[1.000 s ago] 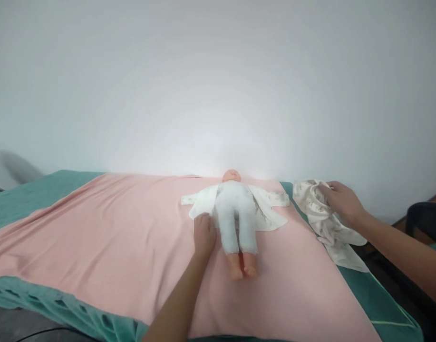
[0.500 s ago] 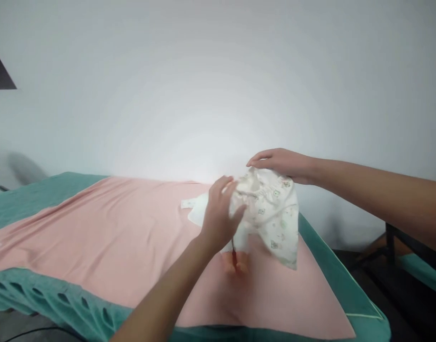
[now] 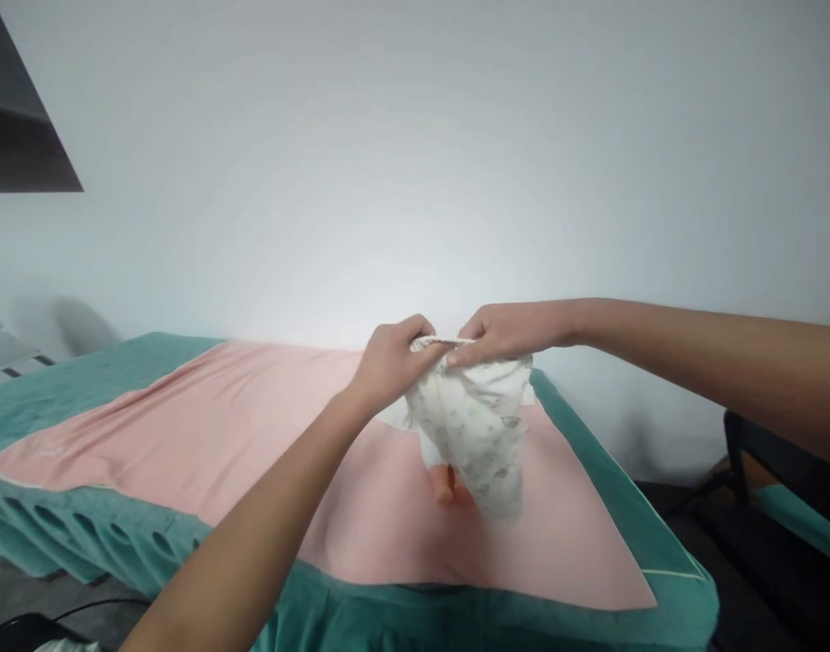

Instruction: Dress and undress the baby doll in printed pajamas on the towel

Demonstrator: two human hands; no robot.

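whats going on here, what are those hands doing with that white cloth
The left hand and right hand hold a printed white garment by its top edge, close together. It hangs in front of a doll, hiding most of it; a foot shows at the garment's left. The doll lies on a pink blanket, which is spread over a green cover.

No text, label, brand, number or sign can be read. Small grey-brown and greenish motifs (image 3: 511, 422) are printed on the soft, off-white fabric garment (image 3: 479, 407), but they are too blurred for any lettering to be made out. A faint whitish patch (image 3: 48, 449) is seen near the left end of the smooth, pale pink cloth sheet (image 3: 265, 407); whether anything is written on it cannot be told at this size.
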